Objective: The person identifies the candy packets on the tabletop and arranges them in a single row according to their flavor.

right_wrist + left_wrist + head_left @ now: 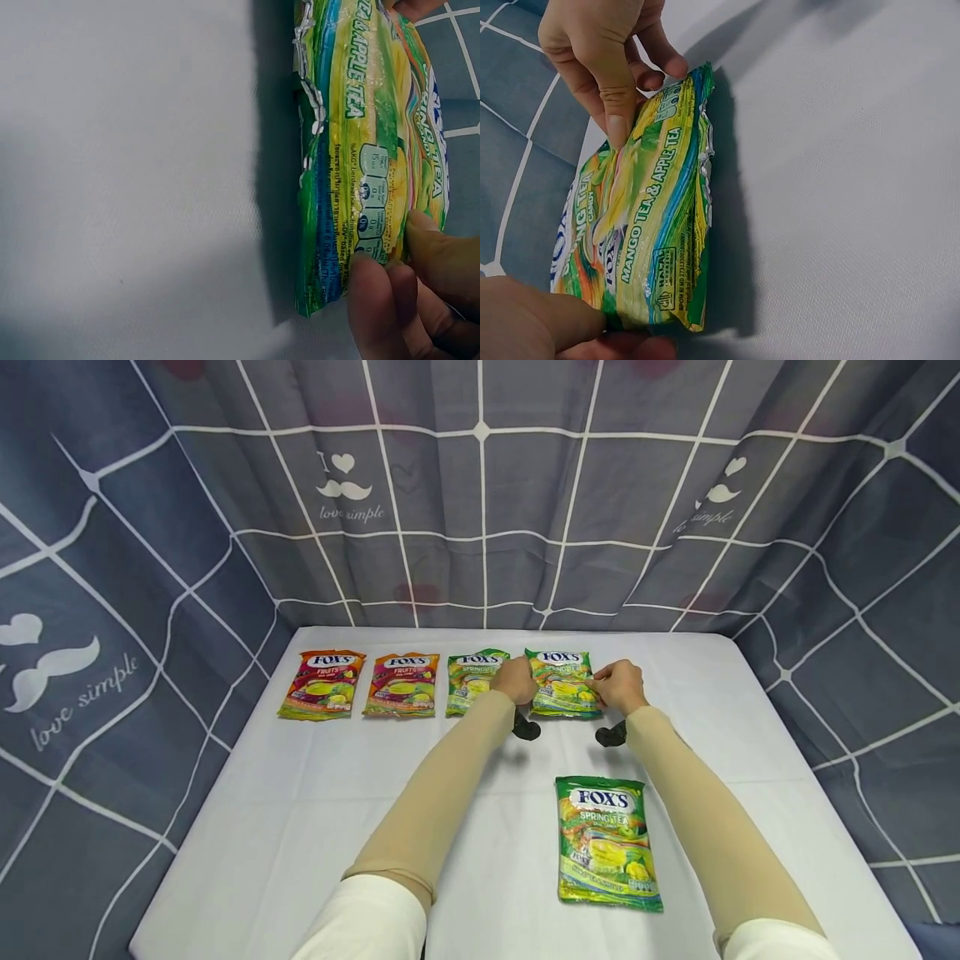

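Observation:
A green Fox's Spring Tea candy bag is held between both hands at the right end of a row near the table's back edge. My left hand grips its left side; in the left wrist view the thumb lies on the front with fingers under the edge. At the opposite side my right hand pinches the bag between thumb and fingers, and the right wrist view shows the bag's lower edge over the cloth. Partly behind the left hand lies another green Spring Tea bag.
Two red-orange Fox's Fruits bags continue the row leftward. Closer to the front, a further green Spring Tea bag lies on the white-covered table. Grey checked curtains surround the back and sides.

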Available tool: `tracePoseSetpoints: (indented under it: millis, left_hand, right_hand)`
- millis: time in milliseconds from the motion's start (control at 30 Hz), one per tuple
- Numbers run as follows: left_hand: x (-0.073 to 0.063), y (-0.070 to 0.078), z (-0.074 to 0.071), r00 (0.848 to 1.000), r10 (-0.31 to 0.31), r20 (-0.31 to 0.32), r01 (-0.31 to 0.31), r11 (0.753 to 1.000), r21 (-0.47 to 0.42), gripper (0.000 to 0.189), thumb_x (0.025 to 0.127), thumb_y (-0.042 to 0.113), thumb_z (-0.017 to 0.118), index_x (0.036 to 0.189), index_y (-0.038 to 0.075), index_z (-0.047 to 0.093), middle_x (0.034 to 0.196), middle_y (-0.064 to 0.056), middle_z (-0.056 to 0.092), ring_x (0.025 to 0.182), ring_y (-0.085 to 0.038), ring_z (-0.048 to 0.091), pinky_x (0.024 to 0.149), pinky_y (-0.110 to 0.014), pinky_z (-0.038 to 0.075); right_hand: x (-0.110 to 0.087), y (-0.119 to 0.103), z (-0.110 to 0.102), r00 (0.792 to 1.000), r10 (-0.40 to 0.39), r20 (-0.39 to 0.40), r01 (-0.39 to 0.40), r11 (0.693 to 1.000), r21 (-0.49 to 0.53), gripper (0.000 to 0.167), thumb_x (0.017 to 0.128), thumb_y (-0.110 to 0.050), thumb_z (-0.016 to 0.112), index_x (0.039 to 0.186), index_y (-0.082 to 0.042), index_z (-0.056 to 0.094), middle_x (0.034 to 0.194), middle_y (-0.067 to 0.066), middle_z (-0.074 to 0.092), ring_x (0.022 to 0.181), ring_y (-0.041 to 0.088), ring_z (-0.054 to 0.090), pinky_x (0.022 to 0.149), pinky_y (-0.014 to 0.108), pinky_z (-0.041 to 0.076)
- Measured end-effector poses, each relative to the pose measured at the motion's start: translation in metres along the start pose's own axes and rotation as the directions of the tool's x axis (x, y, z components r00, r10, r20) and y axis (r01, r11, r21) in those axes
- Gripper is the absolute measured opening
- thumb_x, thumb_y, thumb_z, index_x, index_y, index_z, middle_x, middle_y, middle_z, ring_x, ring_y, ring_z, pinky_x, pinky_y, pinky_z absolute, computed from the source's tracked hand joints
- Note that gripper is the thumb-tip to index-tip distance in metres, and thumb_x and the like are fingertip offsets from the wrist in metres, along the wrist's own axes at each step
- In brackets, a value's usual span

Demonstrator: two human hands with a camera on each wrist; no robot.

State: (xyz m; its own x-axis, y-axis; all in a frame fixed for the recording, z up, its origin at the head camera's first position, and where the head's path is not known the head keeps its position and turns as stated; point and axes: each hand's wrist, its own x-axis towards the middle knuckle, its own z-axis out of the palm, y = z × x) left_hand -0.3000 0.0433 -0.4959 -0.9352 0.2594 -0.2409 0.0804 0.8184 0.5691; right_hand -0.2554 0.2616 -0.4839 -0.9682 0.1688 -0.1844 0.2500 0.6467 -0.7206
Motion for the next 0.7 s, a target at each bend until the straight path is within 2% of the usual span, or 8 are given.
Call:
tracePoseSetpoints:
  millis: [100,233,367,400,433,500,600,700]
  left_hand:
    - [0.008,-0.005,0.006,1.0,0.003,-0.013,-0.003,1.0,0.001,0.021,0.099,0.005,0.063,0.117,0.005,0.074,0.114,-0.01,0.074,0.091,-0.024,0.066,0.067,-0.038,0.054]
    - [-0.003,-0.002,-0.001,1.0,0.012,-0.017,-0.012,1.0,0.009,0.014,0.1,0.007,0.065,0.11,0.006,0.075,0.106,-0.011,0.074,0.085,-0.024,0.067,0.063,-0.038,0.053]
    - [-0.019,0.01,-0.014,0.999,-0.025,-0.025,0.026,0.999,0.04,0.01,0.103,0.01,0.065,0.102,0.005,0.075,0.098,-0.01,0.074,0.084,-0.025,0.07,0.063,-0.039,0.056]
    - [-0.015,0.009,-0.011,0.999,-0.03,-0.04,0.033,0.998,0.061,0.01,0.102,0.012,0.066,0.097,0.007,0.074,0.094,-0.009,0.073,0.082,-0.024,0.069,0.062,-0.038,0.055]
    - [-0.018,0.013,-0.016,0.998,-0.046,-0.032,0.049,0.996,0.07,0.013,0.103,0.012,0.067,0.092,0.006,0.072,0.089,-0.009,0.072,0.079,-0.025,0.069,0.061,-0.038,0.056]
    - [-0.01,0.007,-0.011,0.997,-0.04,-0.061,0.045,0.995,0.085,0.015,0.1,0.015,0.069,0.087,0.009,0.07,0.083,-0.007,0.069,0.073,-0.023,0.067,0.057,-0.037,0.053]
    - [-0.014,0.008,-0.013,0.997,-0.022,-0.077,0.029,0.995,0.095,0.013,0.102,0.019,0.072,0.094,0.009,0.073,0.087,-0.007,0.071,0.075,-0.024,0.069,0.059,-0.038,0.056]
    - [-0.032,0.015,-0.022,0.997,-0.004,-0.08,0.012,0.996,0.092,0.019,0.106,0.022,0.071,0.116,0.007,0.077,0.109,-0.009,0.077,0.092,-0.026,0.074,0.074,-0.041,0.061]
  right_hand:
    - [0.0,0.0,0.001,1.0,0.002,-0.012,-0.002,1.0,-0.013,0.029,0.105,-0.013,0.077,0.117,0.013,0.074,0.078,0.012,0.072,0.051,0.013,0.067,0.053,0.023,0.056]
    - [0.0,0.0,0.001,1.0,-0.009,-0.016,0.008,1.0,-0.019,0.029,0.105,-0.013,0.076,0.117,0.013,0.074,0.08,0.014,0.073,0.052,0.012,0.065,0.055,0.026,0.057]
    - [-0.001,0.0,-0.001,0.999,-0.046,-0.016,0.045,0.997,-0.061,0.033,0.105,-0.015,0.077,0.118,0.014,0.075,0.086,0.018,0.075,0.056,0.01,0.065,0.057,0.025,0.056]
    - [-0.001,0.0,-0.002,0.998,-0.057,-0.015,0.056,0.996,-0.076,0.034,0.105,-0.016,0.077,0.119,0.014,0.075,0.088,0.019,0.076,0.057,0.011,0.065,0.057,0.025,0.056]
    - [-0.002,0.001,-0.004,0.998,-0.065,-0.011,0.063,0.994,-0.086,0.035,0.105,-0.017,0.077,0.12,0.015,0.074,0.09,0.02,0.077,0.059,0.011,0.066,0.058,0.024,0.055]
    - [-0.003,0.001,-0.007,0.997,-0.075,-0.003,0.075,0.993,-0.093,0.038,0.105,-0.019,0.077,0.122,0.015,0.074,0.093,0.022,0.078,0.063,0.015,0.069,0.058,0.025,0.056]
    - [-0.006,0.002,-0.012,0.997,-0.08,0.021,0.081,0.994,-0.071,0.041,0.106,-0.019,0.075,0.125,0.016,0.071,0.098,0.026,0.078,0.069,0.023,0.074,0.059,0.03,0.06]
    - [-0.01,0.003,-0.017,0.996,-0.075,0.045,0.078,0.995,-0.059,0.044,0.106,-0.022,0.075,0.127,0.016,0.07,0.103,0.029,0.077,0.076,0.03,0.075,0.062,0.034,0.063]
